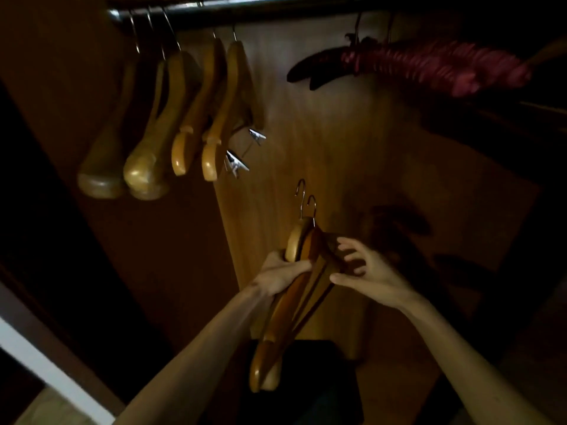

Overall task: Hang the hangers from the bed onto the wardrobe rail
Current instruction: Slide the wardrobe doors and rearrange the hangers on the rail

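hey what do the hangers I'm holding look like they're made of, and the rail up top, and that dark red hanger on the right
Held hangers: likely wood with a glossy brown varnish, since grain-like tone and shine show; hooks look like bright metal.
Rail: probably polished metal, going by its silvery highlight.
Dark red hanger: seems padded and wrapped in gathered fabric, though blur leaves that uncertain.

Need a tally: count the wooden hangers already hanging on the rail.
5, side by side at the left end of the rail; more may hide behind.

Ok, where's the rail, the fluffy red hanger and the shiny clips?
Rail [276,4], head view, on its metal bar.
Fluffy red hanger [429,64], head view, on its padded arm.
Shiny clips [236,164], head view, on the lower clip.
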`<state>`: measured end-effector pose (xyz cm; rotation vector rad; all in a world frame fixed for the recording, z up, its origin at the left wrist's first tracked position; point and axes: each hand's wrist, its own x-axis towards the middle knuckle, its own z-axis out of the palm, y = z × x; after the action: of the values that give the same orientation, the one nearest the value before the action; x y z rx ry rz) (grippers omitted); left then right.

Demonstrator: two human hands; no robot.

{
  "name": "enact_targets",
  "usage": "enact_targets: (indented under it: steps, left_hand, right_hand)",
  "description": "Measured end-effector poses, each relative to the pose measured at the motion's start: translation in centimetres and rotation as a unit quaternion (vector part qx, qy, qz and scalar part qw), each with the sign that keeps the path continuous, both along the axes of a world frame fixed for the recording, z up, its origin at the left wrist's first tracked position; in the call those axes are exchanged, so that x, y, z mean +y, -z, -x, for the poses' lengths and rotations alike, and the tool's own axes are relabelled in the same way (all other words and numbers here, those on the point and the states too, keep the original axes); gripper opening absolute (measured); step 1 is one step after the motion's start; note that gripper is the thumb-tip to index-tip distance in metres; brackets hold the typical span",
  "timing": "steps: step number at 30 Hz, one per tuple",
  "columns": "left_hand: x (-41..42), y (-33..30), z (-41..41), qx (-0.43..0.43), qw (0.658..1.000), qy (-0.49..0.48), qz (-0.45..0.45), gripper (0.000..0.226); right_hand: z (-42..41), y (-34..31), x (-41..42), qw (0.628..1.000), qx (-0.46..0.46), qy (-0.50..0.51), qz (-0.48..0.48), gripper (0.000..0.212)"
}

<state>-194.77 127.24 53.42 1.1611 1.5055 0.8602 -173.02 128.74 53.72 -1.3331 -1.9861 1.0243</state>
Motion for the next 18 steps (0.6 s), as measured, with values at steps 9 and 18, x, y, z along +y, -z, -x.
enact_targets:
  steps: [9, 18]
  left_hand:
    - [-3.1, 2.6, 3.2, 0.079, 0.978, 0.191, -0.002, 0.039]
    - [-1.8, 2.1, 5.9, 0.182, 0.961, 0.203, -0.051, 0.04]
  right_hand:
    - [0.2, 1.3, 0.2, 0.974, -0.223, 0.007, -0.029, 0.085]
    - [0.8, 1.3, -3.2, 0.971, -0.238, -0.02, 0.018, 0.033]
